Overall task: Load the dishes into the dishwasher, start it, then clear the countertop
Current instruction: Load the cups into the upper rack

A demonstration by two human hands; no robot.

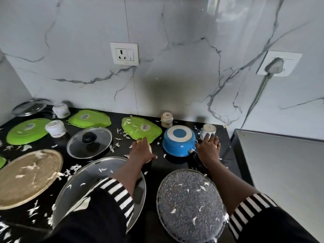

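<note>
Upturned dishes lie on the black countertop (177,163), which is strewn with white scraps. My left hand (141,151) is cupped over a small cream cup (150,149) that peeks out beneath it, at the near edge of a green plate (140,129). My right hand (208,148) reaches past the upturned blue saucepan (178,140), its spread fingertips touching a white cup (209,129) by the wall. The saucepan's black handle (197,159) runs under my right wrist.
A speckled grey pan (190,204) and a large glass lid (98,176) lie nearest me. A smaller glass lid (89,142), a beige round plate (28,176), two more green plates (26,130) (89,118), white cups (55,128) and a steel lid (29,107) sit to the left. A plugged cord (259,92) hangs at the right.
</note>
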